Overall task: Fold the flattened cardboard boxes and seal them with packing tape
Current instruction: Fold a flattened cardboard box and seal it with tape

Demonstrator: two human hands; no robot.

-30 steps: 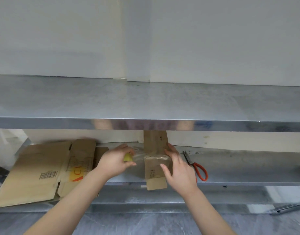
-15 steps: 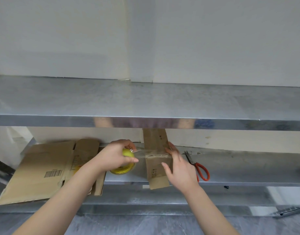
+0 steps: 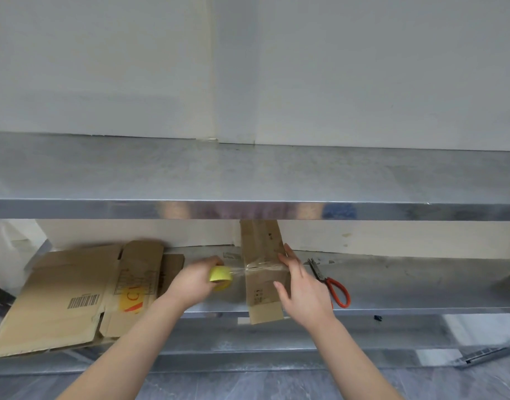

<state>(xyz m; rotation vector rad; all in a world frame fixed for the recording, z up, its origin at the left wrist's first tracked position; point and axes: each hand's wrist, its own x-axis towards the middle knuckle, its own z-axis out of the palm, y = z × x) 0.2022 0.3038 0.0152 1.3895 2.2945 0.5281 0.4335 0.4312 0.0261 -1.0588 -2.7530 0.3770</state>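
Both hands work at the lower metal shelf (image 3: 421,284) in the head view. Left hand (image 3: 193,281) curls its fingers round a yellow-cored tape roll (image 3: 220,277), holding it just to the left of a small cardboard box (image 3: 262,287). A clear strip of tape (image 3: 239,271) runs taut from the roll to the box and lies wrinkled across its top. Right hand (image 3: 303,287) has its fingers straight, laid flat against the right side of the box, with the thumb resting on the near face. The box stands on the shelf with one flap hanging over the front edge and another flap rising behind it, its top hidden by the upper shelf (image 3: 248,174). Flattened cardboard boxes (image 3: 60,298) lie on the left end of the lower shelf, one with a barcode label, one with red and yellow print. Orange-handled scissors (image 3: 334,287) lie on the shelf just right of the right hand, apart from the box.
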